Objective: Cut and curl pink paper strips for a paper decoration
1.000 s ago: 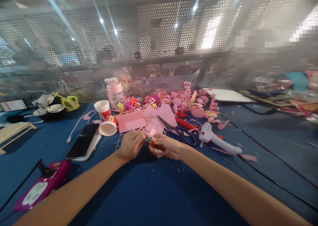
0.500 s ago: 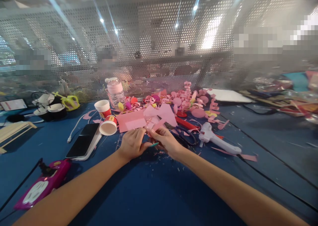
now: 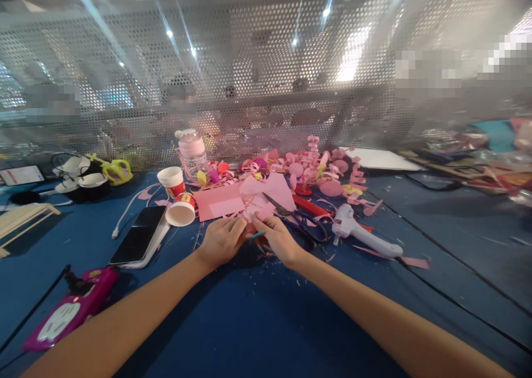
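Observation:
My left hand and my right hand meet over the blue table, fingers pinched together round a small pink paper piece. A thin teal stick pokes out between the two hands. Just beyond my fingers lie pink paper sheets. Black-handled scissors rest right of my right hand, and a white glue gun lies farther right.
A heap of pink paper curls covers the table's middle back. Two paper cups, a pink-lidded bottle and a phone sit to the left. A magenta power strip lies near left. A perforated metal screen closes the back.
Both hands moved forward from the near table toward the pink sheets. The pink piece now sits lower between my fingertips than half a second ago.

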Action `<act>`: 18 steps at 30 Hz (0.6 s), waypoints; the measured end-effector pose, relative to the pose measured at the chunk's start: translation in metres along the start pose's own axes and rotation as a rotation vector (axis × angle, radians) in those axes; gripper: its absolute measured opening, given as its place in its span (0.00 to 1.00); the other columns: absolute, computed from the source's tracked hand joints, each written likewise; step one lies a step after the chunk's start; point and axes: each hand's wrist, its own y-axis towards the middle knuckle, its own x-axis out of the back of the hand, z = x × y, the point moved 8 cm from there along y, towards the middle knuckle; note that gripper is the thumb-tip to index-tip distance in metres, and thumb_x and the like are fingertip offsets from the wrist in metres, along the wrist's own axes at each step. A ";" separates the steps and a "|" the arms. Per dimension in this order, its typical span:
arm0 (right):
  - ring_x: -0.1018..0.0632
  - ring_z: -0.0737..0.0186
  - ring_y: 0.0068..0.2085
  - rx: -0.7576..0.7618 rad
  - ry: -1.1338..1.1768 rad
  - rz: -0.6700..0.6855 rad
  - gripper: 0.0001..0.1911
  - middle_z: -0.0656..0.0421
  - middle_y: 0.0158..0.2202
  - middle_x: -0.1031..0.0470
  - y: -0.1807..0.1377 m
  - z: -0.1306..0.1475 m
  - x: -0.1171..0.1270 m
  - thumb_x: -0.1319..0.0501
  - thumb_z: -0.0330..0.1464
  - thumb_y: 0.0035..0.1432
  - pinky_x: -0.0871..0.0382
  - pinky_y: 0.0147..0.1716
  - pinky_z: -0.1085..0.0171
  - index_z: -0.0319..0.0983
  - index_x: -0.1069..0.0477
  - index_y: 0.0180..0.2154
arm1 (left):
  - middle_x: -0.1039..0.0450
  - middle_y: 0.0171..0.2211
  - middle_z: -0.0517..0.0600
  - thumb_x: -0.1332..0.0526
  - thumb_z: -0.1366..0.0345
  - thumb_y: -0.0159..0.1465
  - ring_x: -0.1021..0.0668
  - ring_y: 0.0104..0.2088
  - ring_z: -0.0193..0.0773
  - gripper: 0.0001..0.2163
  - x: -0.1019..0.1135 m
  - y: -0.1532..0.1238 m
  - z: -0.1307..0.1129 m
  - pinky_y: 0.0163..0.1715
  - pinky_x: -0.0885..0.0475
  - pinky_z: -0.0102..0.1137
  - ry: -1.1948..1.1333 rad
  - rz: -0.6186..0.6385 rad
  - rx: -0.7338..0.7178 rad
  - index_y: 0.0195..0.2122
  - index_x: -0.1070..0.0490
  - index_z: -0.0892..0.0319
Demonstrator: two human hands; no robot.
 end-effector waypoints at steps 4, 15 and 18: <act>0.45 0.76 0.11 0.013 -0.065 0.007 0.25 0.68 0.09 0.45 0.002 -0.003 0.004 0.42 0.52 0.45 0.57 0.09 0.71 0.36 0.34 0.20 | 0.33 0.19 0.49 0.56 0.64 0.67 0.29 0.19 0.35 0.13 0.002 -0.001 0.000 0.21 0.39 0.28 -0.056 -0.031 -0.012 0.28 0.39 0.60; 0.47 0.76 0.13 0.112 -0.165 0.043 0.23 0.67 0.10 0.46 0.003 0.007 0.004 0.40 0.48 0.46 0.58 0.12 0.70 0.36 0.37 0.15 | 0.32 0.22 0.47 0.57 0.59 0.66 0.29 0.21 0.35 0.14 -0.019 -0.010 0.016 0.22 0.38 0.27 -0.430 0.154 0.266 0.32 0.37 0.60; 0.47 0.75 0.14 0.178 -0.208 -0.010 0.23 0.67 0.11 0.47 0.000 0.009 0.005 0.41 0.48 0.48 0.58 0.13 0.69 0.37 0.39 0.15 | 0.34 0.19 0.45 0.56 0.58 0.66 0.31 0.19 0.32 0.15 -0.026 -0.014 0.023 0.21 0.40 0.26 -0.573 0.189 0.494 0.30 0.36 0.59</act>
